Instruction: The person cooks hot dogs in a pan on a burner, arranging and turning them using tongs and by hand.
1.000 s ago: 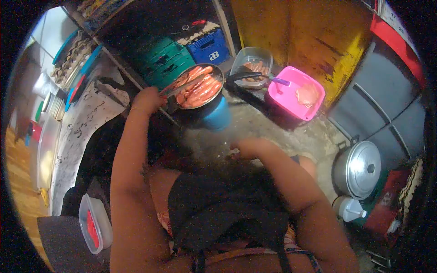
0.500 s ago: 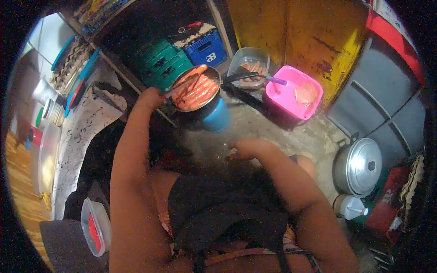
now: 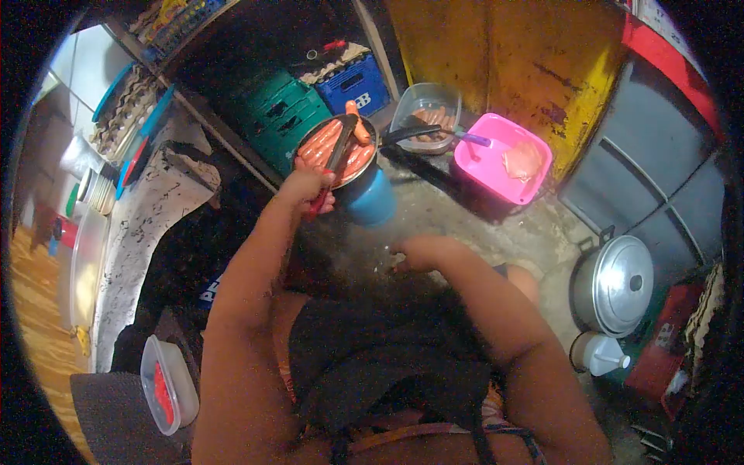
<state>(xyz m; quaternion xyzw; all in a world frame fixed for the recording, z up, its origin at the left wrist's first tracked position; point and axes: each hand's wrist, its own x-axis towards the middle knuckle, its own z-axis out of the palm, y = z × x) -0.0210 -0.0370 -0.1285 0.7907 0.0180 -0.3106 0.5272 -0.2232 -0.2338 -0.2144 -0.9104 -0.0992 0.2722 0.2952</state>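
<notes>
My left hand is closed round the red handle of a pair of tongs, at the near edge of a round pan. The tongs reach over several reddish sausages in the pan. One sausage stands up at the far rim, beside the tips of the tongs. Under the pan is a blue container. My right hand hangs over the floor, its fingers curled; whether anything is in them is too dark to tell.
Right of the pan are a clear tub with sausages and a pink basin. A lidded pot and a white jug stand at the right. Crates are behind the pan; a plastic box is at lower left.
My left hand has moved right and nearer, to the pan's near edge, and the tongs now point more away from me. One sausage now stands up at the far rim. My right hand has hardly moved.
</notes>
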